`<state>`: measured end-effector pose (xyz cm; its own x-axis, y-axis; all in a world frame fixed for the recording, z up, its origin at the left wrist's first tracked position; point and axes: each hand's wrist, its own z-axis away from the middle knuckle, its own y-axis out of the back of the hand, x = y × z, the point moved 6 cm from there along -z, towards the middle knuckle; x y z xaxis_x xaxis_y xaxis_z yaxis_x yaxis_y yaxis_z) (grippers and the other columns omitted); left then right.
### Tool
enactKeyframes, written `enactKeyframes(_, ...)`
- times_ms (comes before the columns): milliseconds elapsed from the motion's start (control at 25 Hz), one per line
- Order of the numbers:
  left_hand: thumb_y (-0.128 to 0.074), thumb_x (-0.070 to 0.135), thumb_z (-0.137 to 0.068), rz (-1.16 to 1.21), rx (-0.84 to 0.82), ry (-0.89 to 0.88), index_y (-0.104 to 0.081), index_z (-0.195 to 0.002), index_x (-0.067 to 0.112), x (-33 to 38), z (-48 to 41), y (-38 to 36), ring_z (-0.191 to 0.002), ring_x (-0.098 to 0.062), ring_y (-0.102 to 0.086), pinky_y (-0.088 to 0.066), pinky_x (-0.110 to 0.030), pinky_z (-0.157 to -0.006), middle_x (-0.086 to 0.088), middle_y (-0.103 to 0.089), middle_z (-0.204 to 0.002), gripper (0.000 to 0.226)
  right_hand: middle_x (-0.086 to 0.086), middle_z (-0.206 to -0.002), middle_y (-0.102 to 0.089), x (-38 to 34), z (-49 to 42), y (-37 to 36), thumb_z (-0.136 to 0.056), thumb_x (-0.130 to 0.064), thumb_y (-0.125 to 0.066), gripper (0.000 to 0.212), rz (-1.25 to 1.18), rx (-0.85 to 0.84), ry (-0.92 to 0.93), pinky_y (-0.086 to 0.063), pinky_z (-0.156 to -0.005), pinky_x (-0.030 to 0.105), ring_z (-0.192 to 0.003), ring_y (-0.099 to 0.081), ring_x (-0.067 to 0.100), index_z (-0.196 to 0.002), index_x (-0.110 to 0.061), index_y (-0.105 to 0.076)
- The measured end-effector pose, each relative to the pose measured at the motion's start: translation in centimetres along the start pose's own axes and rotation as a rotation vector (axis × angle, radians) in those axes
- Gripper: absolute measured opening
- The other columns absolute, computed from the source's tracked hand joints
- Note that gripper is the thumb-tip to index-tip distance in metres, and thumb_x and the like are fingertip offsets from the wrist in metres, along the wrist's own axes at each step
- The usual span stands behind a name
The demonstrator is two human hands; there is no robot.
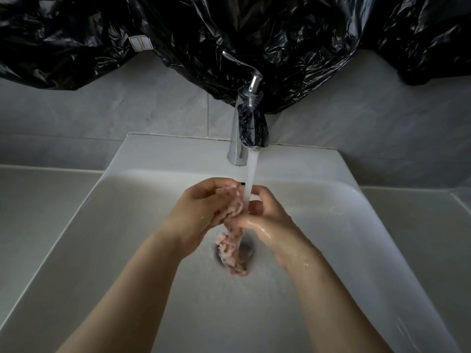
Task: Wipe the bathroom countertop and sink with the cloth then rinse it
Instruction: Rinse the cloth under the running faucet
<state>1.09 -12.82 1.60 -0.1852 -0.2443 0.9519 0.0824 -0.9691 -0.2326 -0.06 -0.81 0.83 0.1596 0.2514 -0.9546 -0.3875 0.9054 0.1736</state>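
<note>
Over the middle of the white sink (pixel 107 240), both hands were closed together round a pink cloth (pixel 233 247). The left hand (pixel 201 212) had its fingers curled about the upper bunch of it, and the right hand (pixel 270 217), wet and shining, gripped it from the other side, thumb toward the stream. The cloth was twisted between them, and its lower end hung down as a soggy clump just above the dark drain (pixel 246 248). A stream of water (pixel 251 182) fell from the chrome faucet (pixel 248 126) straight onto the cloth between the two hands. Drops lay on the basin's right slope. The pale countertop (pixel 38 200) spread flat on either side of the sink. Behind the faucet stood a grey tiled wall (pixel 142 115), and crinkled black plastic sheeting (pixel 280 42) hung across the top of it, bearing a small white label (pixel 139 43) at its left.
</note>
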Motion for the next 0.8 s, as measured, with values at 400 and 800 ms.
enactKeyframes(400, -0.062, 0.014, -0.087, 0.191, 0.159, 0.165, -0.054, -0.115, -0.006, -2.8, -0.6, 0.8, -0.084, -0.031, -0.065, -0.055, -0.039, -0.077, -0.025, -0.065, -0.104, 0.035, 0.004, -0.07, -0.064, 0.3, -0.8, 0.6, -0.095, -0.012, -0.054, 0.016, -0.428, 0.156, -0.045, -0.05, -0.057, 0.028, -0.063, -0.063, 0.018, -0.079, -0.014, -0.059)
enactKeyframes(800, -0.057, -0.003, -0.085, -0.126, 0.055, 0.173, -0.055, -0.114, 0.015, -2.3, -0.4, 0.2, -0.069, -0.022, -0.059, -0.049, -0.033, -0.065, -0.01, -0.062, -0.089, 0.034, -0.006, -0.06, -0.053, -1.2, 0.3, 2.8, -0.095, -0.036, -0.048, 0.022, 0.123, 0.499, 0.174, -0.039, -0.055, 0.027, -0.058, -0.051, 0.013, -0.074, -0.034, -0.047)
